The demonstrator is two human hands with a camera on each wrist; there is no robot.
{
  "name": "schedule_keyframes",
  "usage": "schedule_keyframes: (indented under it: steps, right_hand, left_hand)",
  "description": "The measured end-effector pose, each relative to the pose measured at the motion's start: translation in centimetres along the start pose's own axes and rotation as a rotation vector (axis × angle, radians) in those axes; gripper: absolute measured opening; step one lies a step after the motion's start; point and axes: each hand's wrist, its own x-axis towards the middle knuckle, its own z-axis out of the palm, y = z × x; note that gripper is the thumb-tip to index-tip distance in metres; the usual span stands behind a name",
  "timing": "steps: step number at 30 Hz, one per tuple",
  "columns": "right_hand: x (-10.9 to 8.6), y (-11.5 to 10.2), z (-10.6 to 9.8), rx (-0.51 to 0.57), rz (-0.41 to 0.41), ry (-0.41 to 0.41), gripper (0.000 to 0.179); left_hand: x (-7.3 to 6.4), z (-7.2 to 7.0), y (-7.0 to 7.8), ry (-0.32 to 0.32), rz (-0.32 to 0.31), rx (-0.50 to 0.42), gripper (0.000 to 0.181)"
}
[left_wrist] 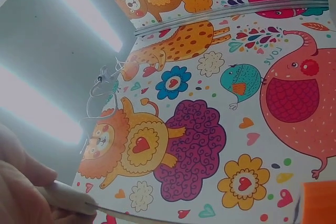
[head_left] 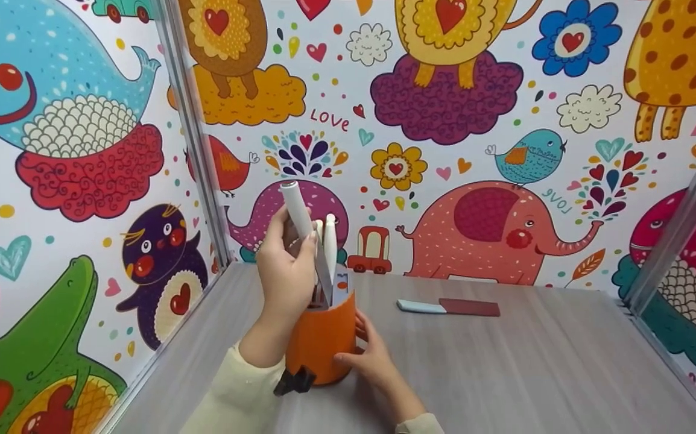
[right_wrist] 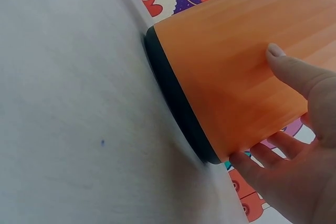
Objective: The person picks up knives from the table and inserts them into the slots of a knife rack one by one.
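An orange knife holder (head_left: 324, 343) with a dark base stands upright on the table. My left hand (head_left: 287, 271) grips a knife by its white handle (head_left: 297, 205), just above the holder's rim; fingers partly cover it. Part of the thin blade (left_wrist: 123, 214) shows in the left wrist view. Other white-handled knives (head_left: 331, 241) stick up from the holder beside that hand. Low on the holder's right side, my right hand (head_left: 378, 358) holds it, thumb in front and fingers round the side. The right wrist view shows this thumb (right_wrist: 294, 69) against the orange wall.
A knife with a pale handle and a reddish-brown blade (head_left: 470, 307) lies on the grey table (head_left: 505, 374), right of the holder. Walls printed with cartoon animals (head_left: 493, 241) and metal corner strips (head_left: 200, 138) enclose the table at the back and sides.
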Motion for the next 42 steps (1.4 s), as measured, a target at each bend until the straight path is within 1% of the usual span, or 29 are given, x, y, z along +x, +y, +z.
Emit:
schedule_keyframes:
  steps: [4, 8, 12, 15, 18, 20, 22, 24, 26, 30, 32, 37, 40, 42]
  right_hand:
    - [0.0, 0.0, 0.1, 0.007, 0.023, 0.005, 0.1]
    - [0.0, 0.0, 0.2, 0.016, 0.047, 0.009, 0.1]
    - [0.0, -0.1, 0.2, 0.01, 0.042, 0.014, 0.1]
    - [0.1, -0.2, 0.1, 0.002, 0.027, 0.022, 0.101]
    - [0.3, -0.3, 0.0, 0.005, 0.016, 0.032, 0.101]
    - [0.4, -0.4, 0.1, 0.006, 0.005, 0.033, 0.1]
    - [0.5, -0.4, 0.2, 0.008, -0.002, 0.033, 0.099]
    - [0.5, -0.3, 0.2, 0.002, -0.01, 0.031, 0.098]
    - [0.5, -0.2, 0.2, 0.002, 0.006, 0.029, 0.098]
    - [0.5, 0.0, 0.1, 0.015, 0.059, 0.026, 0.1]
    - [0.5, 0.0, 0.1, 0.011, 0.056, 0.025, 0.1]
    - [0.4, 0.0, 0.2, -0.015, 0.0, 0.033, 0.099]
    - [0.3, -0.1, 0.2, -0.003, 0.003, 0.037, 0.098]
    - [0.2, -0.1, 0.2, 0.003, 0.007, 0.037, 0.098]
  left_hand:
    - [0.1, 0.3, -1.0, 0.006, -0.043, 0.018, 0.055]
    - [-0.3, 0.8, -2.3, -0.013, -0.086, 0.033, 0.055]
    - [-0.6, 1.1, -3.4, -0.021, -0.118, 0.036, 0.056]
    - [-0.8, 1.3, -3.7, -0.011, -0.13, 0.028, 0.057]
    - [-0.9, 1.5, -3.6, -0.011, -0.129, 0.019, 0.058]
    - [-0.9, 1.6, -3.6, -0.026, -0.127, 0.023, 0.058]
    - [-1.0, 1.8, -3.9, -0.052, -0.139, 0.042, 0.058]
    - [-1.2, 2.1, -4.5, -0.078, -0.168, 0.07, 0.058]
    - [-1.5, 2.4, -5.4, -0.097, -0.208, 0.101, 0.059]
    - [-2.1, 2.7, -6.9, -0.095, -0.272, 0.133, 0.059]
    - [-2.3, 2.7, -7.4, -0.096, -0.295, 0.134, 0.059]
    - [-2.5, 2.7, -8.0, -0.123, -0.296, 0.108, 0.059]
    - [-2.6, 2.7, -8.4, -0.133, -0.301, 0.101, 0.059]
    - [-2.7, 2.7, -8.6, -0.137, -0.323, 0.107, 0.059]
